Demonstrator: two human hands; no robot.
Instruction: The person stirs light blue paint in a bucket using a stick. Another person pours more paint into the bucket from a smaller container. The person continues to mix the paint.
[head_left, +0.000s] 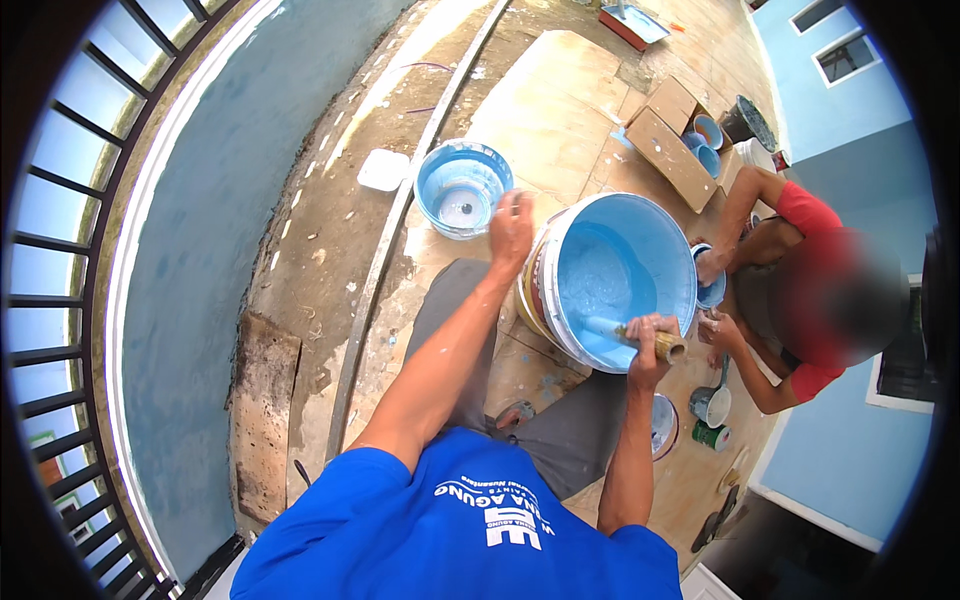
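Observation:
A wide bucket of light-blue paint stands in front of me, between my knees and the co-worker. My right hand is closed around a bamboo stick, whose blue-coated lower part slants into the paint. My left hand is between this bucket and a smaller paint-smeared bucket on the left. Its fingers look bent and a little blurred, close to the small bucket's rim; whether they touch it I cannot make out. Pale blue paint coats the small bucket's inside, and its bottom shows.
At right, a crouching person in red sleeves has hands at a small blue container. Beyond are a cardboard box with blue-stained pots and a paint tray. A white lid and wooden board lie left.

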